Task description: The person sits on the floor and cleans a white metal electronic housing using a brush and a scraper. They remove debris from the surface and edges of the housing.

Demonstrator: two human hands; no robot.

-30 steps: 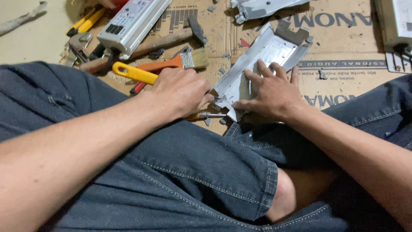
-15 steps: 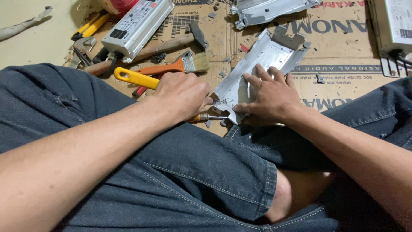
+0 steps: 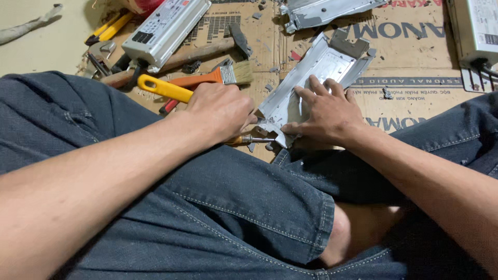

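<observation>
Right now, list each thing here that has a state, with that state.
Left hand: closed around a screwdriver.
Screwdriver: tip against the tray's near corner.
Right hand: flat, fingers spread, pressing on the metal tray.
Metal tray: open, lying on cardboard.
Paintbrush: lying loose.
Hammer: lying loose.

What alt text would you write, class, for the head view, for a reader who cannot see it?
A seated person's left hand drives a screwdriver at the near end of a grey metal tray, which the right hand presses flat on cardboard. A hammer, a paintbrush and a yellow-handled tool lie behind.
</observation>
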